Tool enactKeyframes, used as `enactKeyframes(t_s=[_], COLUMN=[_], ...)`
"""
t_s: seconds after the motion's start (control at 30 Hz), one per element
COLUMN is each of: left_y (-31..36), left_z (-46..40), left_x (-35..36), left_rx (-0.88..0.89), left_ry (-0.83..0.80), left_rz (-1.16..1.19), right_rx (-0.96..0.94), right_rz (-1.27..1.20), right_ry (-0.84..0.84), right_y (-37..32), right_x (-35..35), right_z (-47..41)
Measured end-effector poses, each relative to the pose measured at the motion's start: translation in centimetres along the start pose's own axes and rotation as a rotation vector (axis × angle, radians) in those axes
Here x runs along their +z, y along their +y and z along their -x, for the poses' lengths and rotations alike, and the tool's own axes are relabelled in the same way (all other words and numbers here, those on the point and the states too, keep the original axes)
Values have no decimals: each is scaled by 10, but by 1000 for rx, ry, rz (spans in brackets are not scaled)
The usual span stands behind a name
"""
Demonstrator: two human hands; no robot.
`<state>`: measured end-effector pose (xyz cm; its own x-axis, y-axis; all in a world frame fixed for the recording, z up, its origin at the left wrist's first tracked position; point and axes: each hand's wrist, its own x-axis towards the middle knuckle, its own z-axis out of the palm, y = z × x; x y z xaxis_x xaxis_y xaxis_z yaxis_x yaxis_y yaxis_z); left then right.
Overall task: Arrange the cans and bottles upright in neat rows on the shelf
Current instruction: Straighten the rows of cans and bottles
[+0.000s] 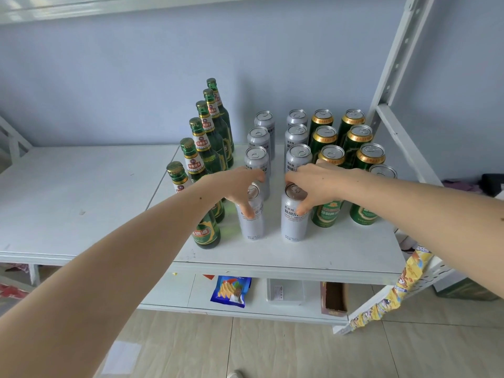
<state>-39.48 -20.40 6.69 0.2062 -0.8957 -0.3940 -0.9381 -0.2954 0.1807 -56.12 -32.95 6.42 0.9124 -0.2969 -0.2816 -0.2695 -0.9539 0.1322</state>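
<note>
On the white shelf (313,255) stand rows running front to back. A row of several green glass bottles (201,143) is on the left. Two rows of silver cans (257,159) fill the middle, and two rows of green cans (362,137) stand on the right. My left hand (240,186) grips the top of the front silver can of the left row (251,222). My right hand (313,184) grips the top of the front silver can of the right row (294,222). Both of these cans stand upright.
A second white shelf (68,197) adjoins on the left. A white slotted upright (392,64) rises at the right behind the green cans. Below lie a blue snack bag (231,291), a clear box (285,291) and a brown carton (334,298). Yellow snack packets (403,285) hang at the right.
</note>
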Motion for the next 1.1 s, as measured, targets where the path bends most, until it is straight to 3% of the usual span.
enactKeyframes(t_s=[0.13, 0.33, 0.43, 0.6, 1.1], left_y=[3, -3, -6, -10, -23], left_z=[0, -25, -46, -73, -91], left_x=[-18, -31, -30, -26, -37], left_rx=[-67, -110, -81, -74, -18], left_ry=[35, 314, 257, 204, 203], left_rz=[61, 61, 27, -76, 7], right_rx=[27, 170, 225, 268, 154], right_rz=[-103, -228, -141, -123, -210], right_ry=[-21, 142, 218, 132, 70], right_y=[16, 42, 48, 53, 68], right_x=[-9, -28, -26, -20, -19], right_z=[-2, -13, -27, -48, -77])
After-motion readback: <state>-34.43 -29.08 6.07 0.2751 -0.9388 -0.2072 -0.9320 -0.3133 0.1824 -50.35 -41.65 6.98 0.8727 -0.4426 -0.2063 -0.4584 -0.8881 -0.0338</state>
